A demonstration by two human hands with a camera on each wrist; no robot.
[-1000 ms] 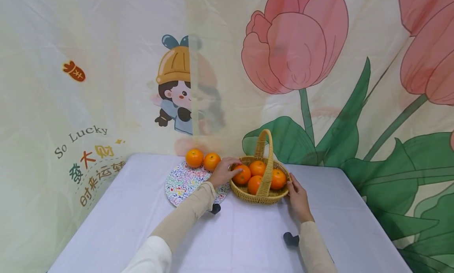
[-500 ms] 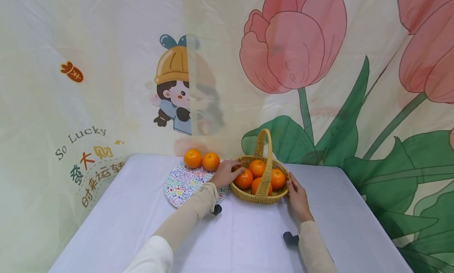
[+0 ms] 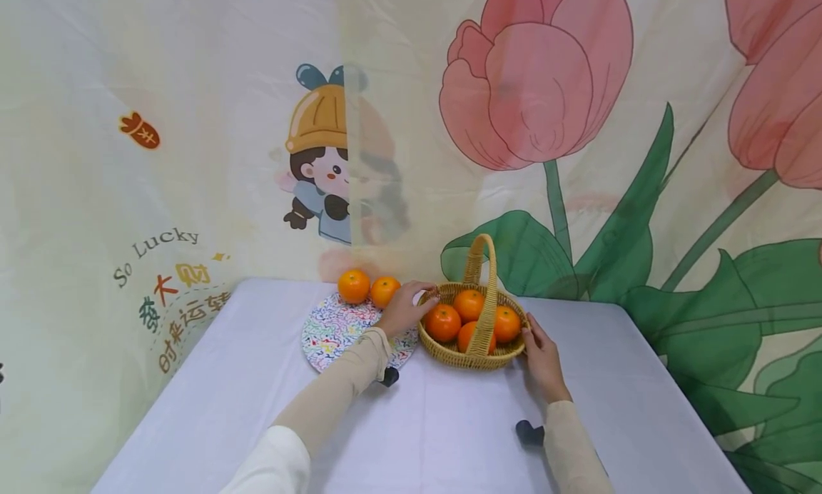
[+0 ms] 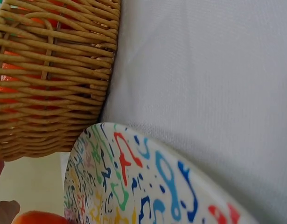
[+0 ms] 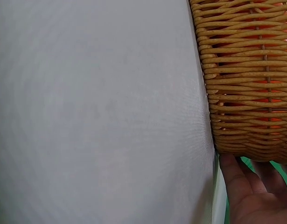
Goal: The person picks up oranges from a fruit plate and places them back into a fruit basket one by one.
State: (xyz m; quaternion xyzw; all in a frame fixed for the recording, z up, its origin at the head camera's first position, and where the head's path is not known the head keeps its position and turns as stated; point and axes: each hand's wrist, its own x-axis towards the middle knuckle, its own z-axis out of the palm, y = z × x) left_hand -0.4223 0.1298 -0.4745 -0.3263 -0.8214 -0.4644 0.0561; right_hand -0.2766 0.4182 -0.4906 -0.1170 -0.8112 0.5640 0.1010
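Note:
A woven wicker basket (image 3: 472, 358) with a tall arched handle stands on the table, with several oranges inside. My left hand (image 3: 401, 310) is at the basket's left rim, its fingers spread and nothing between them. Closest to it is the basket's leftmost orange (image 3: 443, 323); the thumb and a finger also show in the left wrist view's lower left corner. My right hand (image 3: 542, 362) holds the basket's right side, fingertips at the rim. In the right wrist view its fingers (image 5: 234, 179) lie against the woven wall.
A round white plate (image 3: 324, 333) with colourful squiggles lies left of the basket, partly under my left forearm. Two oranges (image 3: 354, 286) sit at its back edge. A white cloth covers the table (image 3: 424, 437), and a printed curtain (image 3: 411, 123) hangs behind.
My left hand has let go of the leftmost orange in the basket and drawn back slightly to the left. My right hand stays at the basket's right side.

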